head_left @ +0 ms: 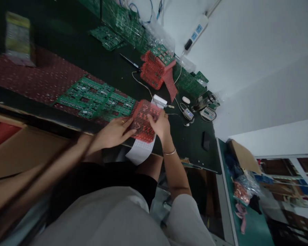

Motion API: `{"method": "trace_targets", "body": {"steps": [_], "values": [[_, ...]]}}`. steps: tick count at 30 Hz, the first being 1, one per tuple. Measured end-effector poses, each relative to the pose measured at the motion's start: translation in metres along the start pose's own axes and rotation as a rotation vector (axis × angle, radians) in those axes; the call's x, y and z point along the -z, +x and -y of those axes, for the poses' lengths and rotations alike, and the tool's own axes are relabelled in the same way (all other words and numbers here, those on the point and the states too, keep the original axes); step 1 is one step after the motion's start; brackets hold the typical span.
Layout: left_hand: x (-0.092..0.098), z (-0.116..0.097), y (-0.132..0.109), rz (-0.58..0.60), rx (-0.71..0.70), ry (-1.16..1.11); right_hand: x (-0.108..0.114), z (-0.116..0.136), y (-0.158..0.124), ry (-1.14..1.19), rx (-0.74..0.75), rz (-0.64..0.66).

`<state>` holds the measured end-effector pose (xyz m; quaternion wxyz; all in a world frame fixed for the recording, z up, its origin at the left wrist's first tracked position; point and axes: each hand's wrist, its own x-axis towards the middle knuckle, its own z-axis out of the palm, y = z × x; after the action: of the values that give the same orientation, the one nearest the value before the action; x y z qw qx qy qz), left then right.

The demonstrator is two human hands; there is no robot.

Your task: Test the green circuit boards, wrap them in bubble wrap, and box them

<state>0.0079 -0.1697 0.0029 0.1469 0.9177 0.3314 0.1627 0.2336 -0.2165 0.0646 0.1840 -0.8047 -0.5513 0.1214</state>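
A red bubble-wrap package (145,119) lies at the bench's front edge, dark shapes showing through it. My left hand (116,131) grips its left side, with thumb and fingers pressed against the wrap. On the other side my right hand (161,125) holds the right edge, its thumb over the top. Under the package, a white printed strip of paper or labels (141,150) hangs over the bench edge. A small white device (159,100) sits just behind it. Green circuit boards (92,95) lie on red bubble wrap to the left, close to my left hand.
Red-wrapped bundles (154,70) stand at the back with circuit boards on top. A pen-like tool (129,61) lies near a cable. More boards (107,37) line the back. To the right are a small meter (188,113) and a dark phone-like object (205,140). A box (18,39) stands far left.
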Motion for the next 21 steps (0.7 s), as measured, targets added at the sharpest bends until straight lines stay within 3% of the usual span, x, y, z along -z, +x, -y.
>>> {"method": "trace_targets", "body": {"steps": [4, 7, 9, 11, 16, 21], "values": [[-0.004, -0.010, 0.002, -0.006, -0.111, 0.060, -0.010, -0.045, -0.002, 0.446, -0.235, 0.143], [-0.004, -0.002, 0.011, 0.027, -0.160, 0.086, -0.019, -0.048, 0.004, 0.813, -0.353, 0.244], [-0.003, 0.004, 0.017, 0.051, -0.160, 0.091, -0.020, -0.044, 0.009, 0.933, -0.373, 0.303], [-0.001, 0.008, 0.020, 0.059, -0.162, 0.102, -0.016, -0.042, 0.013, 0.917, -0.317, 0.301], [0.015, 0.036, 0.015, 0.020, -0.122, 0.236, -0.001, -0.049, 0.020, 0.719, -0.060, 0.104], [0.037, 0.075, 0.015, 0.201, 0.006, 0.351, 0.022, -0.031, 0.023, 0.415, 0.085, 0.163]]}}
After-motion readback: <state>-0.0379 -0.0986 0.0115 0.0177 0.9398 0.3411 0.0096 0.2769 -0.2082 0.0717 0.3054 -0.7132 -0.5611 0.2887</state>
